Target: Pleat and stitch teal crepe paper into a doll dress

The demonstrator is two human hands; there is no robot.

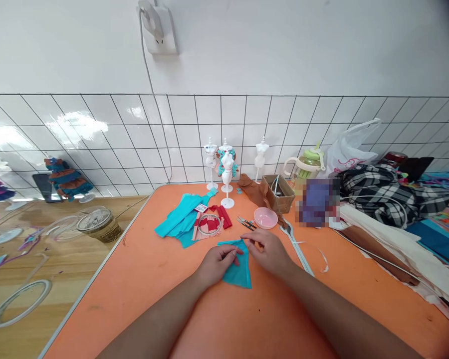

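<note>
A small turquoise cloth piece (pixel 238 275) lies on the orange table mat (pixel 145 294), with its upper edge between both hands. My left hand (pixel 219 263) is closed on the left part of that edge, thumb against fingers. Fingertips of my right hand (pixel 265 248) pinch the upper right corner. Any needle or thread is too small to make out. Beyond the hands lie a round hoop (pixel 209 225) on red cloth strips (pixel 225 217), small scissors (pixel 246 224) and a pink bowl (pixel 266 218). More turquoise cloth (pixel 179 219) is spread at the left.
Several small white dress forms (pixel 227 172) stand by the tiled wall. A cardboard box (pixel 280 198), brown cloth (pixel 251 191), a green-lidded bottle (pixel 311 162) and checked fabric (pixel 381 194) are at the right. A jar (pixel 99 224) stands on the wooden surface at the left.
</note>
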